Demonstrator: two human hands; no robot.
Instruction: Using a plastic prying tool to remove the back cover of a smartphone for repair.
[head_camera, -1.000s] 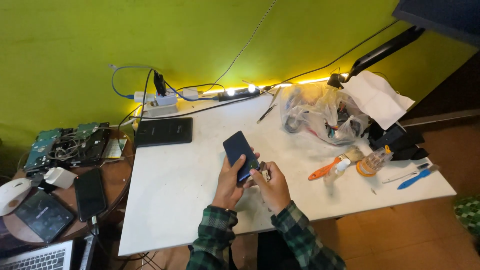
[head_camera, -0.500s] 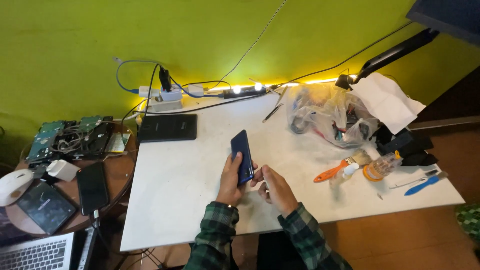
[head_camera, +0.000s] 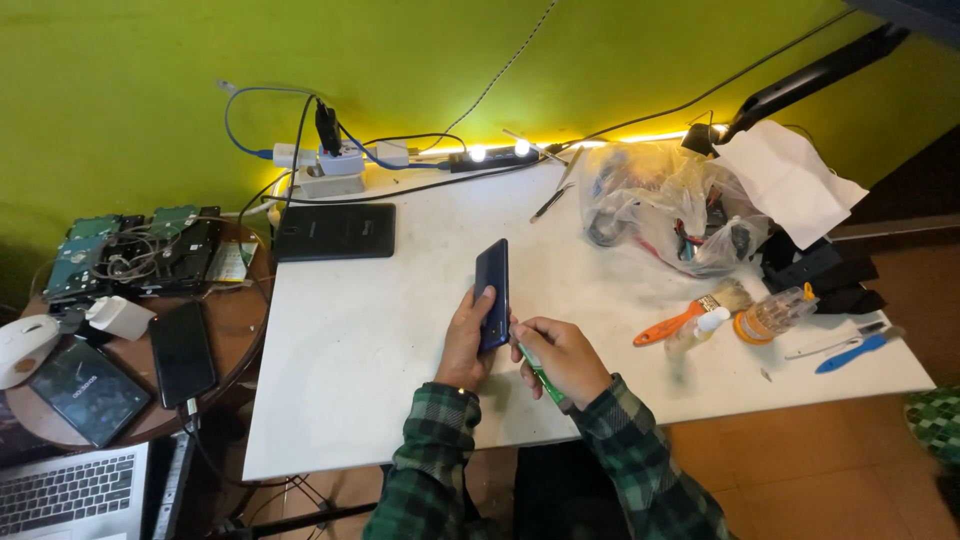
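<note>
My left hand (head_camera: 464, 340) holds a dark blue smartphone (head_camera: 492, 290) on its edge above the white table (head_camera: 380, 340), fingers wrapped around its lower part. My right hand (head_camera: 562, 356) grips a thin green tool (head_camera: 541, 376) and presses its tip against the phone's lower side edge. Both sleeves are green plaid.
A black tablet (head_camera: 335, 231) lies at the table's back left by a power strip (head_camera: 330, 165). A clear bag of parts (head_camera: 670, 205), an orange-handled brush (head_camera: 690, 312), a bottle and a blue tool (head_camera: 850, 352) sit right. Phones, hard drives, a mouse and a laptop crowd the round side table (head_camera: 235, 335).
The phone has turned from tilted face-up to standing nearly on its edge. My right hand has shifted in close to its lower side with the green tool.
</note>
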